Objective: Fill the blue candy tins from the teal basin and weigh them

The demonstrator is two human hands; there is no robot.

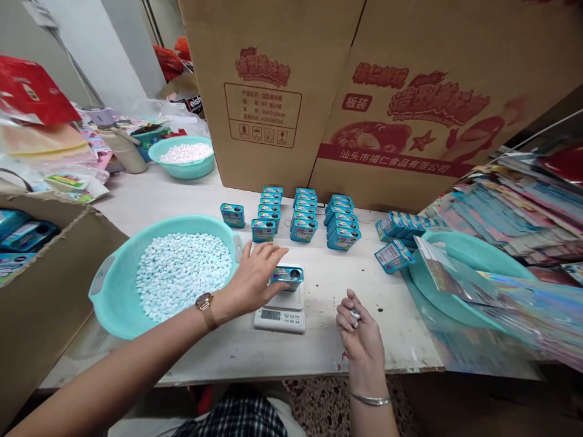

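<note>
My left hand (252, 276) rests on a small teal tin (286, 277) that sits on a little white digital scale (281, 313). Its thumb and fingers hold the tin's left end. My right hand (359, 331) hovers just right of the scale with the fingers curled around a few small white candies. A teal basin (109, 285) full of white candies lies to the left of the scale. Three rows of closed teal tins (304, 220) stand behind the scale.
Two large printed cardboard boxes (319, 79) wall off the back. A second candy bowl (183, 159) sits far left. An open carton (40, 267) with tins stands at left. At right lie a teal basin (473, 258), shiny packets and stacked cards (523, 212).
</note>
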